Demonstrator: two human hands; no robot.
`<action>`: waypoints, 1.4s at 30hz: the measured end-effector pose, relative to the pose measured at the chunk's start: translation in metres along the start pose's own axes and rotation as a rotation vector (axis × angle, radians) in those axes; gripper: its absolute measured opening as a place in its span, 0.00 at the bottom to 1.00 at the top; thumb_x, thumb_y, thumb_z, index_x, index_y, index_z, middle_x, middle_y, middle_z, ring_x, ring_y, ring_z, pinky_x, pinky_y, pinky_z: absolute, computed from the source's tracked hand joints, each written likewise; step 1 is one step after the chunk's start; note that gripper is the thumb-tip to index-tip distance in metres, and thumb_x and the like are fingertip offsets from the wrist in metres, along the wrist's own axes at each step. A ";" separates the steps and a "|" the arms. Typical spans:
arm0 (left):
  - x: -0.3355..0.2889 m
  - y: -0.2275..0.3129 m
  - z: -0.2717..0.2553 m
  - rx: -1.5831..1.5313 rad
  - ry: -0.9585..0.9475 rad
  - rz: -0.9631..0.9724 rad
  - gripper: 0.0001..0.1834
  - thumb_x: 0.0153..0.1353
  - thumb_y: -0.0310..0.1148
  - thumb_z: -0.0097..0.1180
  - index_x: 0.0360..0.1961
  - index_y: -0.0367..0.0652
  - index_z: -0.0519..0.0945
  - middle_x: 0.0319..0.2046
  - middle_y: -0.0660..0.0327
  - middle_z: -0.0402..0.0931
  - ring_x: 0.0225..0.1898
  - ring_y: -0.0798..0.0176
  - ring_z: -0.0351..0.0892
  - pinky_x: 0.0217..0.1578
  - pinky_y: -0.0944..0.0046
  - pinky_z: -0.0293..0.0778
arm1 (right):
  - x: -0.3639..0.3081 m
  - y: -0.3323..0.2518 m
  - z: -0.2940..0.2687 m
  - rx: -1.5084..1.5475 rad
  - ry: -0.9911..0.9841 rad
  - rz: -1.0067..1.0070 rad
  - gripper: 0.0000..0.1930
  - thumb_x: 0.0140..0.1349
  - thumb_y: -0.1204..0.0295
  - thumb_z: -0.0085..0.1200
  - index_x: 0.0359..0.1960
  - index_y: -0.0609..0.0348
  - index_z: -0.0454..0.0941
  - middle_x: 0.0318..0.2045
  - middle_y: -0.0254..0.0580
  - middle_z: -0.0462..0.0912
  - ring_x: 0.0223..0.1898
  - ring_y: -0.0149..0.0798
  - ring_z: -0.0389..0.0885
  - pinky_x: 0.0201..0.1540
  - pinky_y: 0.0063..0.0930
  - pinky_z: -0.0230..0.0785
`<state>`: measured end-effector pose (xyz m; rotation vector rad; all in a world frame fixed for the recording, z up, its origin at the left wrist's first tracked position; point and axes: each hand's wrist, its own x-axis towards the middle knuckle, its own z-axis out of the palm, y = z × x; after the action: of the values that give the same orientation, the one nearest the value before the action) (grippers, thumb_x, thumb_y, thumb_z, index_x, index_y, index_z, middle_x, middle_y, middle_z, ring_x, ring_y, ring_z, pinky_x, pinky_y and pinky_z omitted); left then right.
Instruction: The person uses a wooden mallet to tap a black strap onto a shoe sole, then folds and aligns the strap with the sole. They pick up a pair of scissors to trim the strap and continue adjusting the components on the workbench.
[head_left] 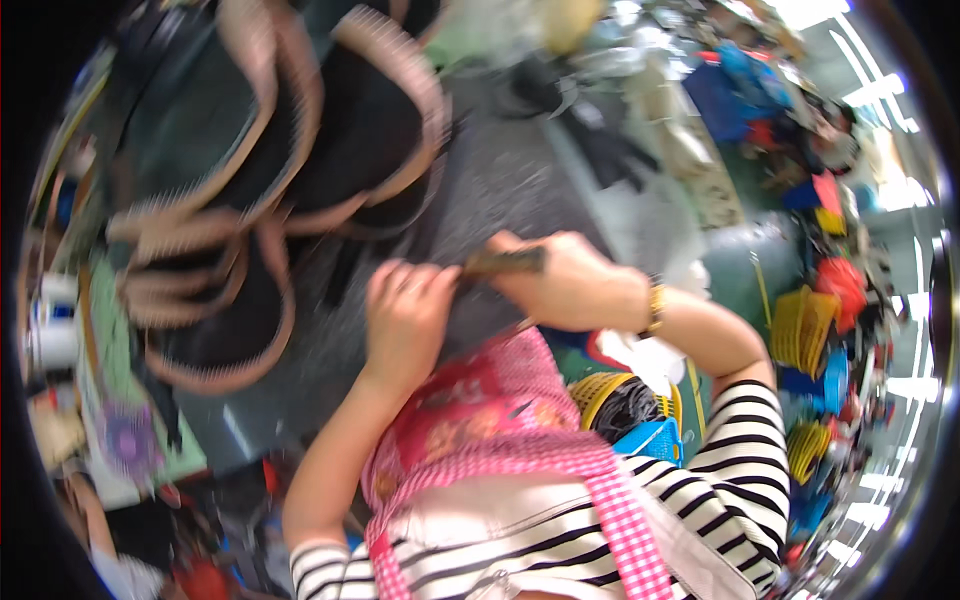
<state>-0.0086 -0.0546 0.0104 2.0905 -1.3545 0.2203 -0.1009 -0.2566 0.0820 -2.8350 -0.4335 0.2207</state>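
My right hand [570, 285] is closed round a short, dark brown, bar-like thing [505, 262], blurred by motion, above the dark worktable [520, 190]. Close beside its left end is my left hand [408, 310], fingers bent and together. Whatever those fingers pinch is too small and smeared to name. To the left of both hands lie several large curved black pieces [365, 130] with pinkish-tan edges, partly overlapping. A smaller piece of the same sort [225, 310] rests nearest my left forearm.
Black strips [605, 140] and pale clear plastic lie at the table's far right. Beyond the right edge stand yellow baskets [803, 330] and a blue basket [650, 440]. A white container [52, 335] and a purple round thing [130, 437] are at the left.
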 end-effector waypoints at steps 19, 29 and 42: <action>-0.025 0.017 -0.013 0.171 -0.029 0.014 0.10 0.60 0.27 0.60 0.43 0.42 0.81 0.39 0.61 0.75 0.42 0.57 0.75 0.57 0.47 0.65 | 0.009 -0.008 -0.001 0.193 0.105 0.122 0.11 0.62 0.71 0.53 0.44 0.58 0.70 0.18 0.46 0.76 0.21 0.53 0.80 0.21 0.45 0.71; -0.041 0.016 -0.015 0.124 -0.036 -0.068 0.12 0.60 0.27 0.57 0.45 0.42 0.80 0.40 0.60 0.75 0.43 0.58 0.75 0.59 0.43 0.64 | 0.008 -0.025 0.021 0.145 0.120 0.066 0.17 0.53 0.75 0.55 0.47 0.58 0.75 0.19 0.43 0.78 0.21 0.50 0.82 0.21 0.40 0.72; -0.051 0.020 -0.031 0.099 -0.045 -0.008 0.08 0.58 0.26 0.61 0.40 0.41 0.81 0.36 0.58 0.77 0.41 0.54 0.77 0.53 0.48 0.68 | 0.010 -0.021 0.021 0.085 0.116 -0.036 0.18 0.50 0.75 0.56 0.45 0.64 0.75 0.21 0.47 0.79 0.22 0.50 0.83 0.22 0.42 0.73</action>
<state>-0.0430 -0.0029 0.0198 2.1942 -1.3874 0.2435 -0.1008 -0.2290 0.0670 -2.7372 -0.4393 0.0655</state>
